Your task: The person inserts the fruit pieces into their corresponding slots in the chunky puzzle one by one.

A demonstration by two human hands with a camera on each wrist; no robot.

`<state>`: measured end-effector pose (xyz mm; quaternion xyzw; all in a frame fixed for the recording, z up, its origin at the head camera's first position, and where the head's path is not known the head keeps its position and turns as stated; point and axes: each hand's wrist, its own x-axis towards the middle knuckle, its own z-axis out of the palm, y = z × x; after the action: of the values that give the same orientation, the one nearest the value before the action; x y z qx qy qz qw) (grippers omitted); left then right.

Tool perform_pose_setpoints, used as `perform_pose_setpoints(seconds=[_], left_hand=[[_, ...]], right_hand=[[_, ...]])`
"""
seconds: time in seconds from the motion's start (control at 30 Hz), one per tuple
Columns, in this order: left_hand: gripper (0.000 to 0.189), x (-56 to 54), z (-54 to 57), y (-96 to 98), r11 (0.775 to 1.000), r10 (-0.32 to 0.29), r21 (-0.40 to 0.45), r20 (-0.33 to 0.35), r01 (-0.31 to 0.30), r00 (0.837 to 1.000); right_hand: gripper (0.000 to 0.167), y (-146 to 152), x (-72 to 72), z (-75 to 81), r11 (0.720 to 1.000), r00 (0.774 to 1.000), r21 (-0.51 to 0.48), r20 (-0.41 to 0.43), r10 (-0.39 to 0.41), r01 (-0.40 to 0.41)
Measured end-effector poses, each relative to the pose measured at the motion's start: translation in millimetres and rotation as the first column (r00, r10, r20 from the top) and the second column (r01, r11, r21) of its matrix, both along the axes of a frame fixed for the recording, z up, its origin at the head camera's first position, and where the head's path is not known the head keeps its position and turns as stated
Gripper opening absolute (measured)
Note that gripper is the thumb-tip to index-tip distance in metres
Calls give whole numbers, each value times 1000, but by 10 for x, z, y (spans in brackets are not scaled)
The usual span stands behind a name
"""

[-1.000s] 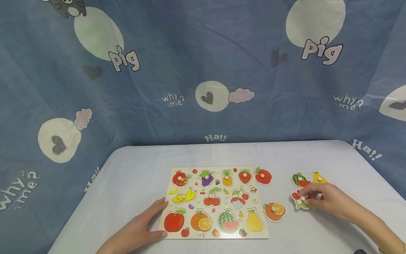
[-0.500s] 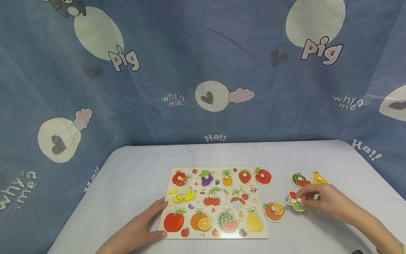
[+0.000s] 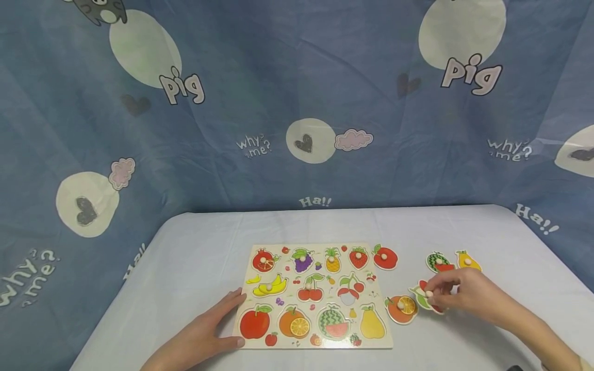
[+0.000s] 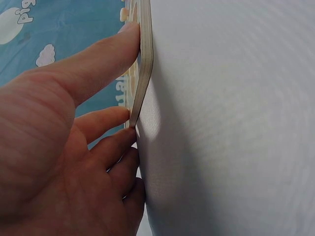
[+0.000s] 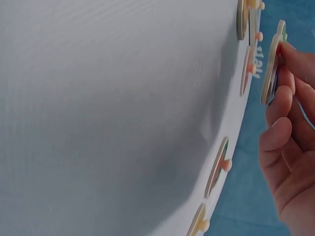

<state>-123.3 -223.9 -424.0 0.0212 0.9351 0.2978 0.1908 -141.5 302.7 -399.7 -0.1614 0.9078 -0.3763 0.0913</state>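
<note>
My right hand (image 3: 459, 293) pinches a knobbed puzzle piece (image 3: 419, 300) painted in red and green. In the right wrist view that piece (image 5: 271, 73) is raised off the white table. Just left of it, in the head view, lies an orange puzzle piece (image 3: 398, 310), partly overlapped by the held one. My left hand (image 3: 204, 324) rests against the left edge of the wooden fruit puzzle board (image 3: 306, 347). Its thumb (image 4: 106, 61) lies at the board's rim in the left wrist view, with the other fingers fairly straight along the edge.
An apple piece (image 3: 389, 258) lies by the board's upper right corner. Farther right are a watermelon piece (image 3: 436, 263) and a pear piece (image 3: 465, 259). Several knobbed fruits, such as the pineapple (image 3: 332, 264), sit in the board. A blue printed cloth (image 3: 260, 175) hangs behind the table.
My right hand has moved left with the red and green piece, which has turned and now overlaps the orange piece. The left hand and the board have stayed in place.
</note>
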Motion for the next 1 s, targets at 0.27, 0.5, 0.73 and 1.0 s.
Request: perform_pose_setpoints(seconds=[0.27, 0.5, 0.73, 1.0], left_hand=[[95, 3, 8, -5, 1000, 1, 7, -1, -1, 1000], [95, 5, -8, -29, 1000, -10, 26, -2, 10, 1000], [94, 13, -10, -28, 1000, -8, 30, -4, 8, 1000], [94, 11, -5, -32, 999, -15, 39, -9, 16, 1000]], right_hand=[[13, -98, -20, 26, 1000, 999, 6, -34, 6, -6], [11, -189, -30, 25, 999, 997, -30, -66, 32, -34], [11, -294, -77, 38, 999, 995, -5, -96, 34, -34], [8, -442, -81, 74, 1000, 994, -3, -107, 20, -20]])
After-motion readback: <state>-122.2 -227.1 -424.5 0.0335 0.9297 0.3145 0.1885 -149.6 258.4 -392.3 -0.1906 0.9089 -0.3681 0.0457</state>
